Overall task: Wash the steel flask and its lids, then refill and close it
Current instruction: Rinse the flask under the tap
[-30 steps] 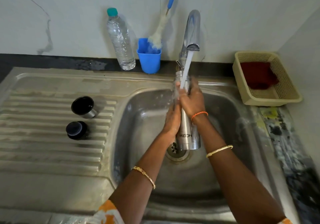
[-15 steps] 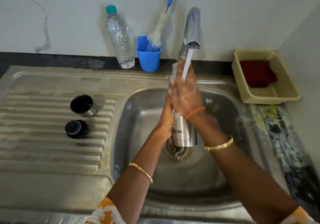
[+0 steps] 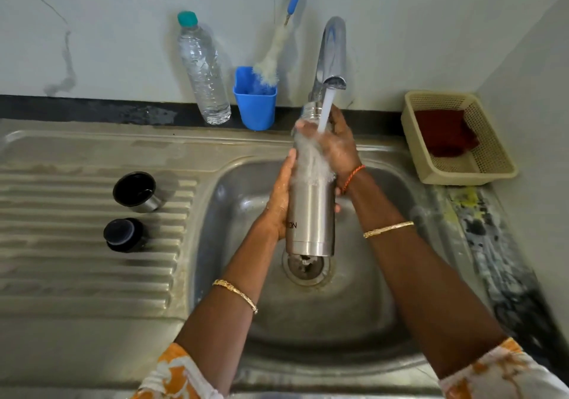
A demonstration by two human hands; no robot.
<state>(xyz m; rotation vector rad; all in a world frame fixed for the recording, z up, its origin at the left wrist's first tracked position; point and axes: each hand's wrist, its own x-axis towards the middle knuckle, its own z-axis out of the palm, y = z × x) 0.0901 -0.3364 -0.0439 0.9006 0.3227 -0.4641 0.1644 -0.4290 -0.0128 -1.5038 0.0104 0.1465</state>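
Currently, we work across the scene from left to right. On the ribbed draining board [image 3: 77,275] stand the two lids, apart from each other and from the hands: the steel cup lid [image 3: 136,191], mouth up, and below it the black stopper lid [image 3: 123,234]. Neither has moved over the last second, so we judge that both are either already rinsed or waiting their turn.

What has changed lies in the sink [image 3: 221,201]. The steel flask [image 3: 311,214] has been lifted and shifted toward the tap [image 3: 332,56], and it now hangs upright above the drain [image 3: 305,265], clear of the basin floor. Its open neck sits just left of the water stream [image 3: 325,109], so the water strikes the shoulder and runs down the outside as a foamy sheet; we cannot tell whether any enters the mouth. We judge this to be the rinse of the outer wall, with refilling and closing not yet begun.

The left hand [image 3: 281,201] lies along the flask's left side, palm against the steel, fingers wrapped round behind it; their tips show at the right edge, so it is gripping the body.

The right hand [image 3: 337,144] has climbed from the middle of the flask to its upper part. Fingers are curled round the shoulder, directly under the stream, and the grip reads as a rubbing hold
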